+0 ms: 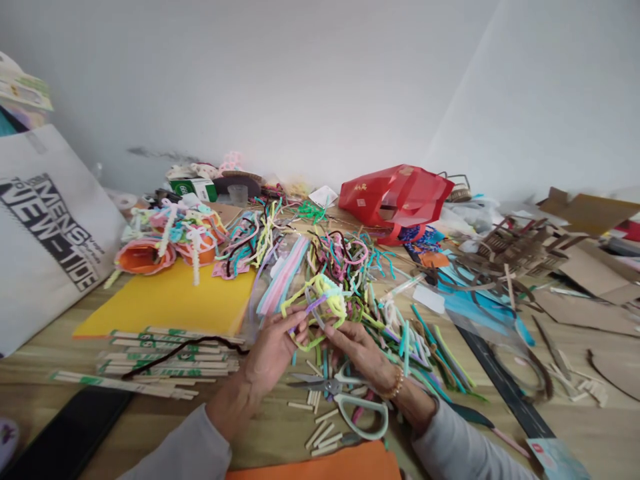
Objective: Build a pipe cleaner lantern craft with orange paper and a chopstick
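Head view: the left hand [273, 343] and right hand [361, 350] pinch a yellow pipe-cleaner frame [338, 305], seemingly part-formed, with loose pipe cleaners [345, 257] lying unused beyond.

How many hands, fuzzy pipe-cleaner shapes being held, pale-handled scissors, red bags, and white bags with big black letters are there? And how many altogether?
Hands: 2, the left hand and the right hand
Held pipe-cleaner shape: 1
Pale-handled scissors: 1
Red bag: 1
White bag with black letters: 1
Total: 6
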Action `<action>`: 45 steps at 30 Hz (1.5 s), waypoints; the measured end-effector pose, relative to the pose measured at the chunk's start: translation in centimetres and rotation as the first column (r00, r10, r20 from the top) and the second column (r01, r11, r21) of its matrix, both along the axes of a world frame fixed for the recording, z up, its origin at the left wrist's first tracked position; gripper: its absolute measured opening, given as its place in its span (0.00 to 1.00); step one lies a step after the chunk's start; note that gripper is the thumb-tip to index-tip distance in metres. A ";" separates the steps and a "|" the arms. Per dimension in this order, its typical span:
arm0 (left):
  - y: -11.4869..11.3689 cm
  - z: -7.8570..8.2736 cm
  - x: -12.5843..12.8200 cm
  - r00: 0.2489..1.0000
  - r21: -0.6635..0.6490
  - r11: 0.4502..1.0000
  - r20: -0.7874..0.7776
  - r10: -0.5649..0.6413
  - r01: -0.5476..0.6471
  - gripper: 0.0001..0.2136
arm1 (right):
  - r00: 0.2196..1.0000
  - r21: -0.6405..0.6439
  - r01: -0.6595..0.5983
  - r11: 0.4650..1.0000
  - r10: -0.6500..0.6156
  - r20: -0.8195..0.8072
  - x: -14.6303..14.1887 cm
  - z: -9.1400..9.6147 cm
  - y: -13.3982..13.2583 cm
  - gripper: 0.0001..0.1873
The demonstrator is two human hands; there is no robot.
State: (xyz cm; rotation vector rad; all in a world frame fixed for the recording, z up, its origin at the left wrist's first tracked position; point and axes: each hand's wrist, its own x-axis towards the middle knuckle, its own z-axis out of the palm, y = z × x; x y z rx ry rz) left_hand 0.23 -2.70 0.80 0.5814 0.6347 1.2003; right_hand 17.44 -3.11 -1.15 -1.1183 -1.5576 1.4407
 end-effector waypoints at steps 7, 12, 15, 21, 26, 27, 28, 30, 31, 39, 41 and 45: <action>-0.2 -0.2 0.1 0.999 -0.035 0.999 -0.017 -0.040 0.040 0.13 | 0.999 0.044 0.024 0.999 -0.026 0.031 0.0 -0.2 0.0 0.26; 0.0 -0.3 0.0 0.996 -0.013 1.000 -0.089 -0.016 0.015 0.12 | 0.998 0.037 0.050 0.998 -0.051 0.030 0.0 -0.6 0.0 0.25; 0.2 -0.6 -0.2 0.993 -0.016 1.000 -0.114 -0.018 0.017 0.11 | 0.998 0.027 0.056 0.998 -0.056 0.002 0.1 -0.7 0.2 0.24; 0.6 -1.1 -0.5 0.988 0.005 1.000 -0.151 -0.018 0.019 0.09 | 0.997 0.021 0.047 0.999 -0.046 -0.063 0.1 -0.6 0.4 0.22; 1.0 -1.6 -0.8 0.967 0.088 0.996 -0.255 0.010 0.013 0.07 | 0.995 0.009 0.057 0.998 -0.056 -0.088 0.1 -0.4 0.4 0.22; 1.0 -1.7 -0.8 0.962 0.102 0.995 -0.274 0.016 0.013 0.07 | 0.994 0.002 0.058 0.998 -0.057 -0.095 0.1 -0.3 0.5 0.22; 1.0 -1.8 -0.8 0.957 0.110 0.994 -0.288 0.018 0.015 0.07 | 0.993 -0.006 0.057 0.998 -0.057 -0.099 0.1 -0.2 0.5 0.22; 1.0 -1.9 -0.8 0.952 0.116 0.993 -0.306 0.008 0.029 0.08 | 0.994 -0.023 0.050 0.998 -0.052 -0.097 0.1 -0.1 0.6 0.22; 1.0 -2.0 -0.7 0.951 0.119 0.992 -0.310 0.004 0.035 0.08 | 0.994 -0.031 0.045 0.999 -0.048 -0.096 0.1 -0.1 0.7 0.22; 0.8 -2.5 -0.6 0.948 0.148 0.989 -0.316 0.021 0.027 0.09 | 0.989 -0.058 0.017 0.998 -0.025 -0.143 0.1 -0.9 0.9 0.22; 0.9 -2.5 -0.6 0.949 0.156 0.987 -0.313 0.029 0.022 0.09 | 0.987 -0.065 0.017 0.998 -0.027 -0.161 0.1 -0.9 0.9 0.21; 1.2 -2.4 -0.8 0.955 0.118 0.993 -0.297 0.012 0.024 0.09 | 0.980 -0.069 0.004 0.998 -0.018 -0.198 0.0 -0.6 0.9 0.20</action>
